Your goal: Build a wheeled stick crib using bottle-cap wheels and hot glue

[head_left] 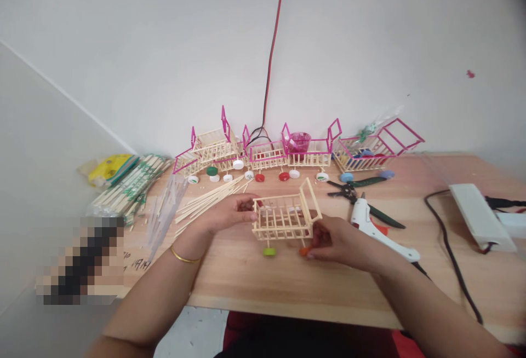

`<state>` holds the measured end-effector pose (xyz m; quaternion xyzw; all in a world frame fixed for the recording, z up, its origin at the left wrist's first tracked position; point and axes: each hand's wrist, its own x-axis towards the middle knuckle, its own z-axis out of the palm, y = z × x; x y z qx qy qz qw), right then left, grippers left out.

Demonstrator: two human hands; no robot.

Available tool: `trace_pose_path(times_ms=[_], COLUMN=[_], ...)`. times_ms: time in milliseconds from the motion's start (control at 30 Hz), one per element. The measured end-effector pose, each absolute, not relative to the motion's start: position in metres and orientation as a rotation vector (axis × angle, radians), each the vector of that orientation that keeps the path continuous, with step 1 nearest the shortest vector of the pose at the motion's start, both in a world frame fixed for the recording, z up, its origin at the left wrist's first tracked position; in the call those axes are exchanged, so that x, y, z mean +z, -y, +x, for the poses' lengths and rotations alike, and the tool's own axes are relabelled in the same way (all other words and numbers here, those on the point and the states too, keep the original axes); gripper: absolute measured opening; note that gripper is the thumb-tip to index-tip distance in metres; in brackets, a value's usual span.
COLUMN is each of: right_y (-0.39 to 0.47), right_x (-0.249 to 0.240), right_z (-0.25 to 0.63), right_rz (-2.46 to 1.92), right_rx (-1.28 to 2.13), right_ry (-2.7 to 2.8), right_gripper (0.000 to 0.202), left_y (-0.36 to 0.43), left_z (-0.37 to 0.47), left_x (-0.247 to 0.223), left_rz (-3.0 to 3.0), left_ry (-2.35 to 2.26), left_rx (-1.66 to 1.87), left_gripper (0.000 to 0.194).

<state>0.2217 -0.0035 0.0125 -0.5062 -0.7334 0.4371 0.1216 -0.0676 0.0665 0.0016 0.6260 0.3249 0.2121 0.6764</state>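
Observation:
A small cart [283, 232] built of pale wooden sticks is held just above the table's front half, its raised handle frame at the right end. Under it show a green bottle-cap wheel [269, 252] and an orange bottle-cap wheel [304, 250]. My left hand [238, 210] is closed on the cart's left end, thumb on the near corner. On the right, my right hand [329, 240] has its fingers closed around the cart's lower right end, by the orange wheel. Its fingertips are partly hidden behind the cart.
Several stick carts with pink trim [269, 155] line the wall. A white glue gun [384, 237] and green-handled pliers [384, 214] lie right, near a power strip [480, 215] and cable. Loose sticks [209, 202], glue sticks [164, 210] and bagged sticks [131, 185] lie left.

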Motion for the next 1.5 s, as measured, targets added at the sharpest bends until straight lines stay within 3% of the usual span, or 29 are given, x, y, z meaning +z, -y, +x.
trace_pose_path(times_ms=[233, 433, 500, 700, 867, 1500], right_y=[0.004, 0.002, 0.002, 0.004, 0.003, -0.002], right_x=[0.013, 0.0, -0.001, 0.003, 0.004, -0.008], right_z=[0.222, 0.224, 0.225, 0.223, 0.221, 0.223], right_rz=[-1.488, -1.421, -1.418, -1.488, -1.506, -1.395], right_rx=[1.283, 1.396, 1.364, 1.267, 1.23, 1.236], right_ry=[2.128, 2.008, 2.013, 2.102, 2.13, 1.91], right_gripper=[0.033, 0.079, 0.086, 0.051, 0.037, 0.053], left_y=[-0.067, -0.066, -0.067, -0.067, -0.065, -0.069], left_z=[-0.067, -0.067, -0.067, -0.068, -0.067, -0.067], left_x=[0.001, 0.003, 0.002, 0.0, 0.001, -0.004], left_rz=[1.405, 1.406, 1.399, 1.39, 1.394, 1.414], left_ry=[-0.741, -0.735, -0.73, -0.738, -0.738, -0.706], left_rx=[0.482, 0.481, 0.483, 0.503, 0.504, 0.66], left_gripper=[0.056, 0.057, 0.057, 0.057, 0.056, 0.068])
